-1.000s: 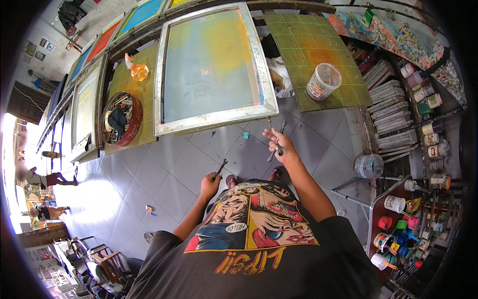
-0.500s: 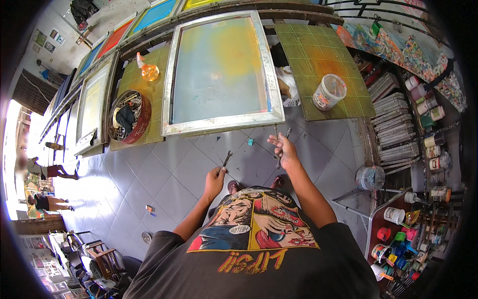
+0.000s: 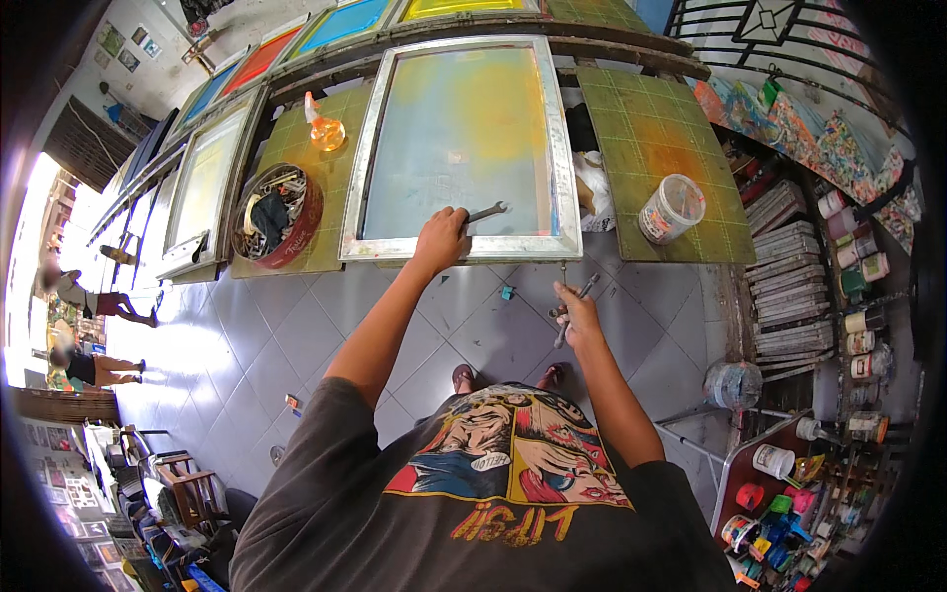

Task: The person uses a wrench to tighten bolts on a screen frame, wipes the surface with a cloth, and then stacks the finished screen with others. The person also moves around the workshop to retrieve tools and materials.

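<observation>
My left hand point(image 3: 444, 240) is closed around an open-end wrench point(image 3: 487, 211). The wrench points right, over the near part of a screen-printing frame point(image 3: 361, 187) with metal edges and a blue and yellow stained mesh. In front of the frame's near right corner, my right hand point(image 3: 582, 316) grips a dark metal tool point(image 3: 590, 285), which looks like a wrench. More metal ends stick out below those fingers; how many pieces there are I cannot tell. A thin bolt-like rod point(image 3: 563, 268) hangs by the frame's near edge, just above my right hand.
Left of the frame are a round tin of tools point(image 3: 309, 219) and an orange spray bottle point(image 3: 327, 133). A clear plastic tub point(image 3: 673, 209) stands on the green board point(image 3: 641, 109) at right. Stacked frames point(image 3: 789, 281) and a side table of paint pots point(image 3: 735, 474) line the right side.
My left hand has moved up and forward with the wrench, from above the floor to over the frame. My right hand has shifted slightly, its fingers drawn in more. The view has tilted a little.
</observation>
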The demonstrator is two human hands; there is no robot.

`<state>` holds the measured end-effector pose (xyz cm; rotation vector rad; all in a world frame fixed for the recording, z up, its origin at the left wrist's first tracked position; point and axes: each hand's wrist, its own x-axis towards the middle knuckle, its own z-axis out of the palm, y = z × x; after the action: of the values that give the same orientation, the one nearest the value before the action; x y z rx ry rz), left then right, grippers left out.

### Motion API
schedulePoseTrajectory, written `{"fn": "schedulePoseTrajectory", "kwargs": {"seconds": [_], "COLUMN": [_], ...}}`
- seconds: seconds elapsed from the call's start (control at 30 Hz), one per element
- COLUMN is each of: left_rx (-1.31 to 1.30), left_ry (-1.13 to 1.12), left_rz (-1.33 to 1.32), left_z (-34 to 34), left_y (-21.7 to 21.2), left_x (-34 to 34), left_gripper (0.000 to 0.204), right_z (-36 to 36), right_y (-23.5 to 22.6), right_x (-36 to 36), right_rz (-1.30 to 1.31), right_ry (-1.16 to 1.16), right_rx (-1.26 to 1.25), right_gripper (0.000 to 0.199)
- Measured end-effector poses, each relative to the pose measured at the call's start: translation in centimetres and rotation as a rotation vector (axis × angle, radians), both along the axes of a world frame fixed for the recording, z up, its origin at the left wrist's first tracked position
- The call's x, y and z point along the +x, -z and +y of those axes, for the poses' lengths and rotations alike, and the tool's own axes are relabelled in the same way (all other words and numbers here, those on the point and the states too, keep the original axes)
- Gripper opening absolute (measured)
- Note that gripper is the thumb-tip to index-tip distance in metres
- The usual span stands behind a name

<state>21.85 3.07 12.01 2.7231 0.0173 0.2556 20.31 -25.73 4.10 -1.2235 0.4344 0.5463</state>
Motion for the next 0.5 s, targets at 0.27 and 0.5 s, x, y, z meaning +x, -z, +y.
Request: {"fn": "schedulePoseTrajectory", "kwargs": {"seconds": [0.27,0.5], "left_rx": [-0.031,-0.025], "left_ry": [0.161,0.141], "left_rz": [0.126,0.144], "left_z": [0.2,-0.3], "left_y": [1.1,1.2], "left_x": [2.5,2.2], "left_gripper": [0.023,0.019], "right_z": [-1.3,-0.3], "right_y": [-0.2,-0.3], "right_x": [0.0,-0.1], "right_rz": [0.067,0.011], "right_ry": [-0.089,0.015], "right_rx": [0.282,0.044], "right_gripper": [0.028,0.02]}}
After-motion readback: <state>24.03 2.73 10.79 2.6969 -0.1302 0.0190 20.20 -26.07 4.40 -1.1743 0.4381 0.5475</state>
